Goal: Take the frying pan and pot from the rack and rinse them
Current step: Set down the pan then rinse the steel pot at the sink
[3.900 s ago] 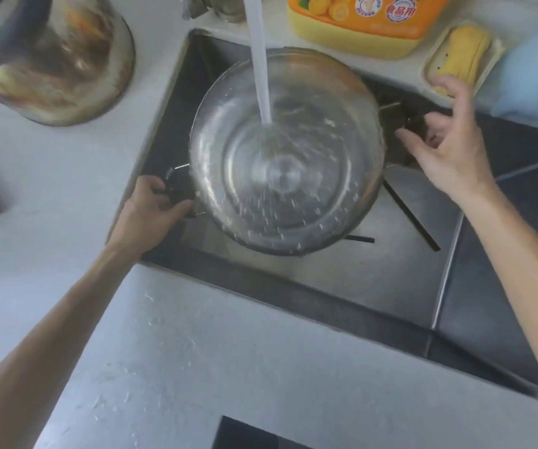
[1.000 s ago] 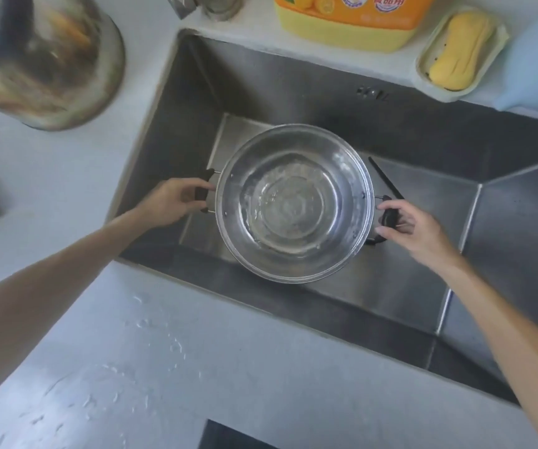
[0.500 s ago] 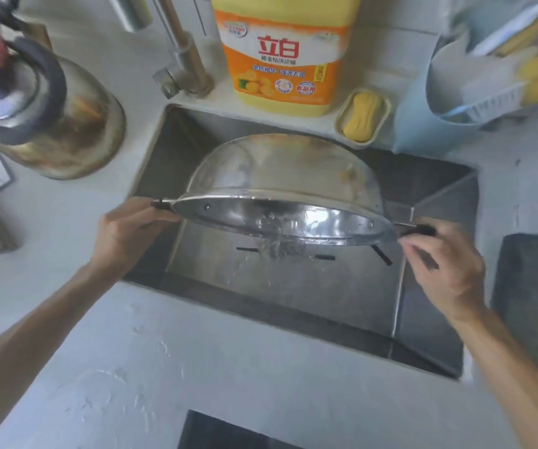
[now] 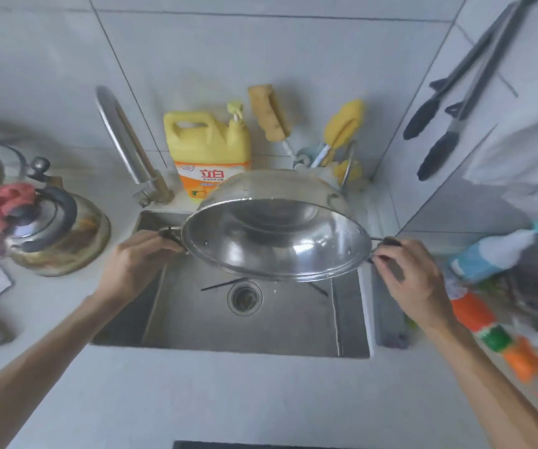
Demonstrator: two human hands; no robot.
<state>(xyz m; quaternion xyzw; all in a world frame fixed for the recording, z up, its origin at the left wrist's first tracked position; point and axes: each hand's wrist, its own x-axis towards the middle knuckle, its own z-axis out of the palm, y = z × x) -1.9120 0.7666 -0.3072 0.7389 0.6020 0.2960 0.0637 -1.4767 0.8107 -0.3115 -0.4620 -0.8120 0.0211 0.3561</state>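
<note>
The pot (image 4: 275, 233) is hanging in the middle of the frame above the sink (image 4: 245, 322), tipped so that its open mouth is facing down and toward the camera and its base is pointing up toward the yellow bottle (image 4: 207, 150) at the upper centre. Its handle-to-handle axis is running left to right across the frame, dropping slightly toward the right. The left hand (image 4: 138, 259) is closing its fingers around the left handle and the right hand (image 4: 412, 278) is pinching the right handle, while a kettle (image 4: 50, 228) is sitting on the worktop (image 4: 228, 400) at the left.
</note>
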